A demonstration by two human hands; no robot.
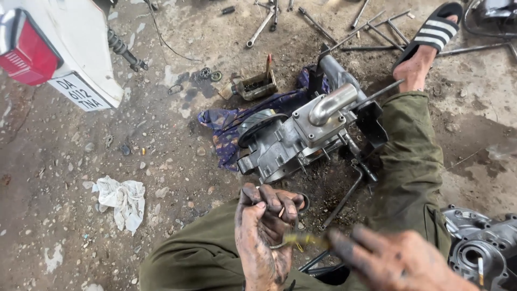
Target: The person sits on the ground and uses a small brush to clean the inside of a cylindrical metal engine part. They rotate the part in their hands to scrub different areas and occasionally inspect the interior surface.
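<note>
My left hand, black with grease, is closed around a small round metal part held over my lap. My right hand pinches a thin yellowish tool whose tip meets the part in my left hand. Just beyond my hands a grey engine block with a curved silver pipe lies on the dirt floor, partly on a purple patterned cloth. My legs in olive trousers bracket it, and a foot in a striped sandal reaches out at the upper right.
A white scooter tail with a red lamp stands upper left. Wrenches and rods lie scattered at the top. A small open tin sits behind the engine. A dirty white rag lies left, and an engine casing sits lower right.
</note>
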